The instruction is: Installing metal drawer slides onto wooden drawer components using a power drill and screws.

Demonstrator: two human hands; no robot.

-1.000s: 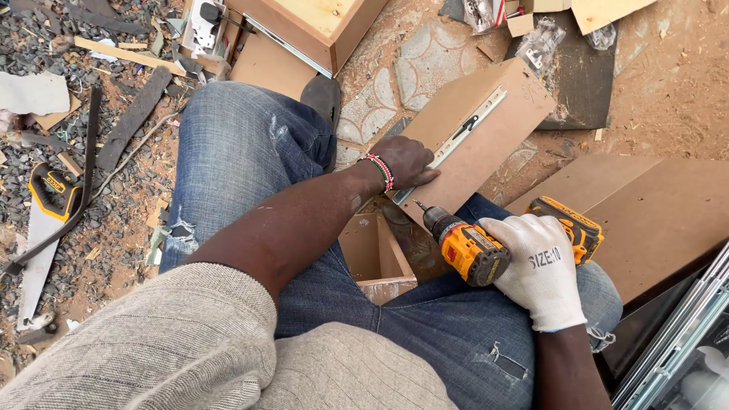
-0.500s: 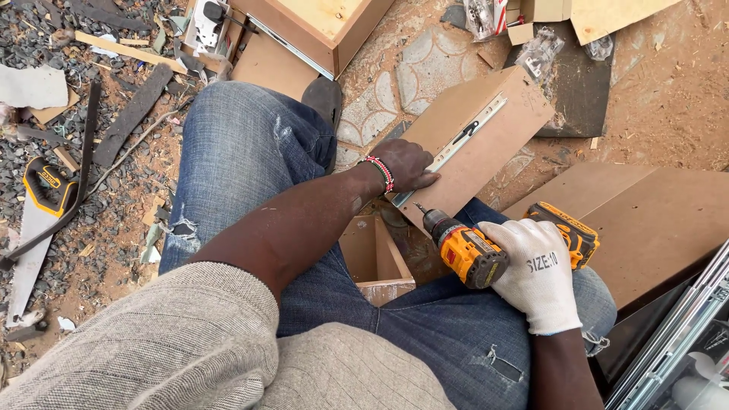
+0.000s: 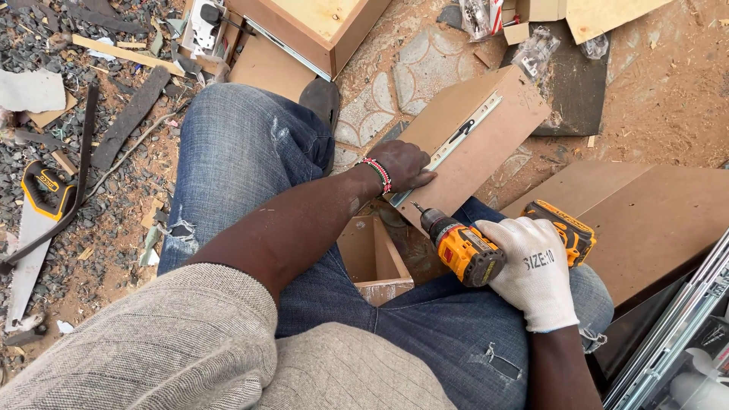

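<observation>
Left hand (image 3: 402,163): pressed flat on the brown board (image 3: 486,144), grasping nothing, steadying it beside the metal slide rail (image 3: 448,148).
Right hand (image 3: 535,269): gloved, clenched around the orange drill (image 3: 467,250), bit aimed at the rail's near end.
Handsaw (image 3: 34,228): far left, on the ground.

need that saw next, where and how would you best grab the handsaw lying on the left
Take the handsaw by its black and yellow handle, which lies at the far end with the pale blade running back toward the person. Probably come from above, fingers through the handle's opening, since the saw lies flat on the gravel. A dark strip crosses beside the handle, so lift it clear first.
</observation>
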